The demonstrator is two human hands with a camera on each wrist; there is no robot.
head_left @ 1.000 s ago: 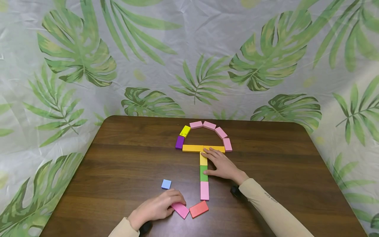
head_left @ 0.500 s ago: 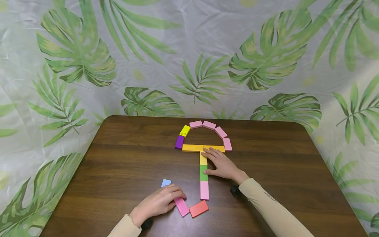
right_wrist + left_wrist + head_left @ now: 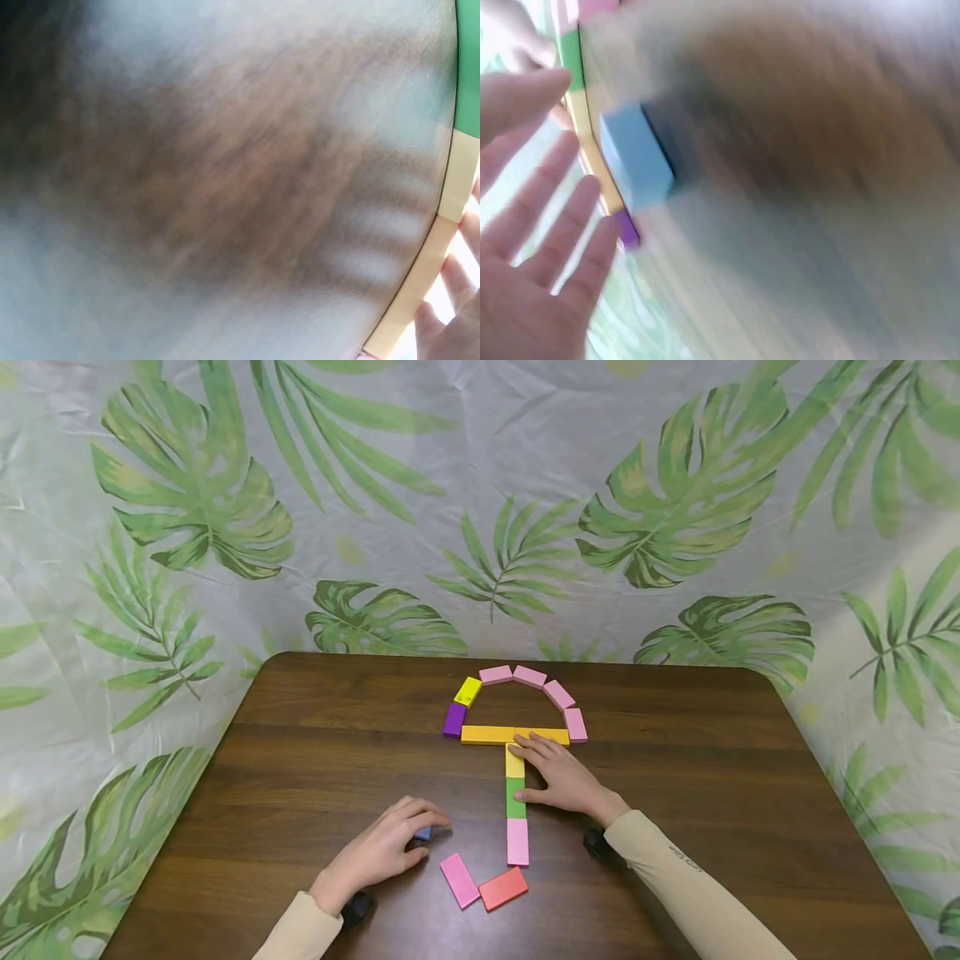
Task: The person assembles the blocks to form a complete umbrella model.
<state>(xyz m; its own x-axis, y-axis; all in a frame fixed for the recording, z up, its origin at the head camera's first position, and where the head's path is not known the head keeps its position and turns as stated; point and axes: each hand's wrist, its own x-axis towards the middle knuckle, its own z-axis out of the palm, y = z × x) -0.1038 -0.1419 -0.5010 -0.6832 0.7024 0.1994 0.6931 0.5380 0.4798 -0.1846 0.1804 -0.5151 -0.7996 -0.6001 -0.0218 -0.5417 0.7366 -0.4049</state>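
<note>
My left hand (image 3: 384,843) hovers over a small blue block (image 3: 423,833), hiding most of it. In the left wrist view the fingers are spread apart, with the blue block (image 3: 637,161) beyond them and not gripped. Just right of that hand lies a bright pink block (image 3: 459,881), one corner meeting a red block (image 3: 504,888). My right hand (image 3: 564,777) has its fingers extended at the junction of a pale yellow block (image 3: 514,763) and an orange bar (image 3: 487,735); its thumb rests at a green block (image 3: 515,810). Light pink block (image 3: 517,843) continues that column.
Above the two orange bars, a purple block (image 3: 454,720), a yellow block (image 3: 468,692) and several light pink blocks (image 3: 529,677) form an arch. The brown table (image 3: 337,735) ends at a leaf-patterned cloth (image 3: 495,527).
My left hand turned the pink block steeper beside the red one, let it go, and moved up and left over the blue block. The right hand has stayed put.
</note>
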